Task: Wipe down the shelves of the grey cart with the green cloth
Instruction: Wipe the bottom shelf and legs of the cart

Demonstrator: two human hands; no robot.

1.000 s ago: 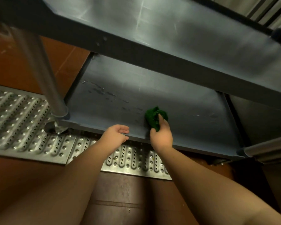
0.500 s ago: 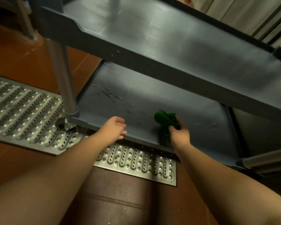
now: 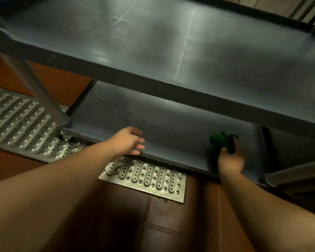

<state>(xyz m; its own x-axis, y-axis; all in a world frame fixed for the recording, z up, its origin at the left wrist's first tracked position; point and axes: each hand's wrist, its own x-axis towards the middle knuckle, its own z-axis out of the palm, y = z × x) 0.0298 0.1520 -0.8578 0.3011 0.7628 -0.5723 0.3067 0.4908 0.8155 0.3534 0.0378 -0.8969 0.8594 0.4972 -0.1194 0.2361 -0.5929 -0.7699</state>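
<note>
The grey cart's lower shelf point(image 3: 171, 122) lies under its upper shelf point(image 3: 153, 42), which fills the top of the head view. My right hand point(image 3: 230, 159) grips the bunched green cloth point(image 3: 221, 140) and holds it against the lower shelf near its right front corner. My left hand point(image 3: 129, 140) hovers with relaxed fingers over the front lip of the lower shelf, left of centre, holding nothing. Dark smudges mark the lower shelf's left and middle area.
A metal cart leg point(image 3: 42, 95) rises at the front left corner, and another leg point(image 3: 295, 171) shows at the right. A perforated metal floor grate point(image 3: 144, 177) runs along the brown tiled floor point(image 3: 153, 224) beneath the cart's front edge.
My right hand has slid the green cloth rightward along the lower shelf, from the middle toward the right corner. My left hand has stayed by the front lip.
</note>
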